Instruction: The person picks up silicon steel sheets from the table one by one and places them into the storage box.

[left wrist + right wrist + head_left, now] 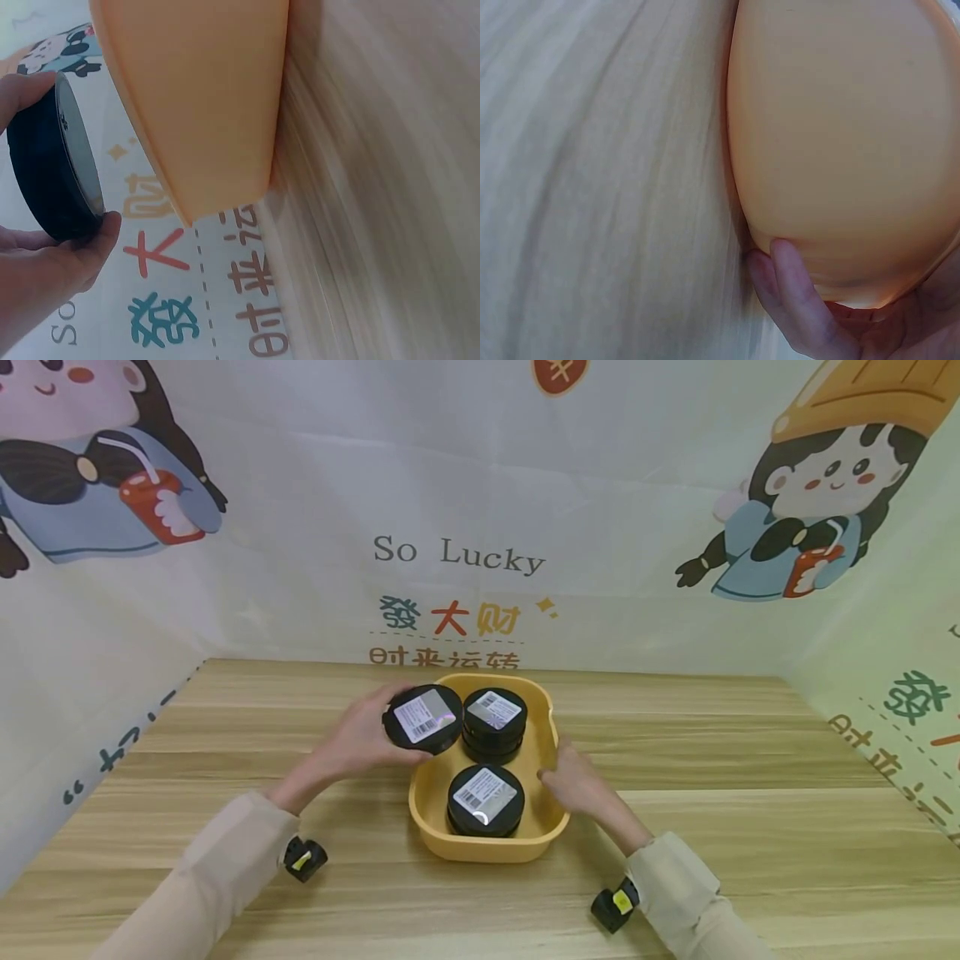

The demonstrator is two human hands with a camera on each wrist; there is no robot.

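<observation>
My left hand [365, 733] grips a flat, round black container [422, 720] by its edge, fingers on one side and thumb on the other. A white barcode label faces up on it. It is held above the left rim of a yellow plastic bin [491, 850]. In the left wrist view the held container [45, 161] appears edge-on beside the bin's wall [199, 97]. My right hand [577, 777] holds the bin's right rim, thumb over the inside. Its fingers [799, 289] lie against the outer wall in the right wrist view.
Inside the bin, stacked black containers [495, 714] with labels stand at the back, and more black containers [486, 800] sit at the front. The bin stands on a wooden table [712, 852]. A printed cloth [622, 568] hangs behind the table.
</observation>
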